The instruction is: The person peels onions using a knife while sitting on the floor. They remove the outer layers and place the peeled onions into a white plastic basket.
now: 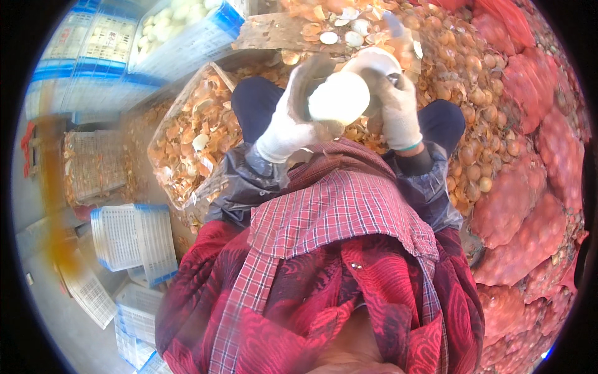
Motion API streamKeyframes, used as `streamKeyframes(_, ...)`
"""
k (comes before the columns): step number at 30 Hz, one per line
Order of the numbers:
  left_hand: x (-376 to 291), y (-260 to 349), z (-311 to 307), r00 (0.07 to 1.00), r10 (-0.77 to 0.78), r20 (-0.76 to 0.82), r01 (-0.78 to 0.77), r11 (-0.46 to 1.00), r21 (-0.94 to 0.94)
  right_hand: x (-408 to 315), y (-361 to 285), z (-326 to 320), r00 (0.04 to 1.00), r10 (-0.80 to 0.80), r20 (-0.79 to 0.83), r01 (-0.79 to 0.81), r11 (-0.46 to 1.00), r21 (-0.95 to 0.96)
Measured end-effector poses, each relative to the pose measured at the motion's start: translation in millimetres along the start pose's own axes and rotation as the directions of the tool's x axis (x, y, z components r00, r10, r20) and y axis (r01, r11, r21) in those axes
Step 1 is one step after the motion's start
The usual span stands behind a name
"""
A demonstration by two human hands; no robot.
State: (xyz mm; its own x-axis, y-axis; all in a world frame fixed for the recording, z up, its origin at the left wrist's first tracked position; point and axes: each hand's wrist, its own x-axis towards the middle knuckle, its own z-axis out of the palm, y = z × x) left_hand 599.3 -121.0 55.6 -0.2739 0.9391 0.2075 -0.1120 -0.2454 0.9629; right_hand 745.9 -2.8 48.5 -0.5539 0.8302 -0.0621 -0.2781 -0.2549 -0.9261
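My left hand (294, 112), in a white knit glove with a dirty palm side, grips a peeled white onion (339, 98) above my lap. Just right of the onion is my right hand (395, 98), gloved the same way, with its fingers curled. A small dark shiny piece (395, 79) shows at its thumb; whether it is part of a tool is unclear. Motion blurs the fingertips and a bluish streak beyond them. Past my hands, several peeled onions (354, 39) lie among brown skins by a wooden board (280, 32).
A crate of onion skins (198, 135) stands by my left knee. Blue-rimmed plastic crates (182, 42) at the upper left hold peeled onions. More plastic crates (133, 238) sit at lower left. Unpeeled onions (474, 154) are heaped on the right, beside red mesh sacks (509, 196).
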Motion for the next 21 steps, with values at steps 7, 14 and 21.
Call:
streamKeyframes(7,-14.1,7.6,8.6,0.874,-0.468,-0.131,0.417,0.861,-0.292,-2.9,-4.8,12.9,0.996,0.059,0.063,-0.042,0.970,-0.239)
streamKeyframes(14,-22.7,-7.7,-8.7,0.972,-0.235,-0.028,0.223,0.949,-0.223,72.1,25.1,-57.5,0.999,0.008,0.037,0.026,0.567,-0.823)
streamKeyframes(21,-15.4,-2.2,-15.6,0.983,-0.183,0.009,0.183,0.981,-0.059,1.4,-30.7,1.5,0.895,0.200,0.398,0.016,0.878,-0.478)
